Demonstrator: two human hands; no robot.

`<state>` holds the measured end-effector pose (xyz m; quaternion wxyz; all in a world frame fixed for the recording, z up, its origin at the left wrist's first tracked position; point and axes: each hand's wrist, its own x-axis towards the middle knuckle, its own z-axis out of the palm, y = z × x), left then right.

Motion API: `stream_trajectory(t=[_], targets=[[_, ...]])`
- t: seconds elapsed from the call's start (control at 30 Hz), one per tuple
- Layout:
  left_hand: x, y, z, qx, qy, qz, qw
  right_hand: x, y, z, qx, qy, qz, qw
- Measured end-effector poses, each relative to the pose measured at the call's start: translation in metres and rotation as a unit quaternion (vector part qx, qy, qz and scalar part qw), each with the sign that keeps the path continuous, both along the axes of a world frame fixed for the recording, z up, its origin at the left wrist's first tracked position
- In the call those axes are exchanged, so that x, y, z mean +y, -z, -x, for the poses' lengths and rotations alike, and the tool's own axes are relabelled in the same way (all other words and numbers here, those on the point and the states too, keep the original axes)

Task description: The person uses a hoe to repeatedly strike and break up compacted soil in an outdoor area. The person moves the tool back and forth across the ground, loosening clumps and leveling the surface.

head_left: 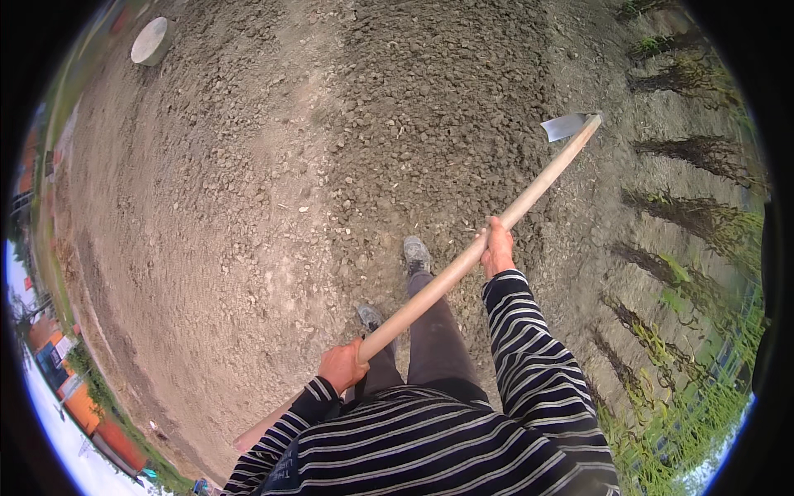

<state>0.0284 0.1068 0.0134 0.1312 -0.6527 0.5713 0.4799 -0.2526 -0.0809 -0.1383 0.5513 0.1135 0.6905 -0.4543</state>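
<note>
Hoe (488, 240): long wooden handle runs from near left to far right, metal blade (563, 126) raised above the tilled soil (331, 165). Left hand (341, 366): closed tight round the handle's near end. Right hand (498, 250): closed round mid-handle. Far left: pale round basin (150, 40) on the soil.

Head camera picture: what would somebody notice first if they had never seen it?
First, the long wooden hoe handle slanting up to a metal blade at upper right. The left hand grips its low end, the right hand its middle. Crumbly tilled soil fills the picture.
</note>
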Motion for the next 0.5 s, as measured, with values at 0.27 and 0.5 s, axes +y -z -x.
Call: stream_trajectory(t=[0.27,0.5], targets=[[0.078,-0.024,-0.044,-0.049,0.002,-0.005,0.999,0.071,-0.026,-0.048,-0.091,-0.005,0.027,0.996],[0.076,-0.019,-0.032,0.028,-0.055,0.002,0.998,0.053,-0.055,-0.030,-0.031,0.000,0.049,0.998]])
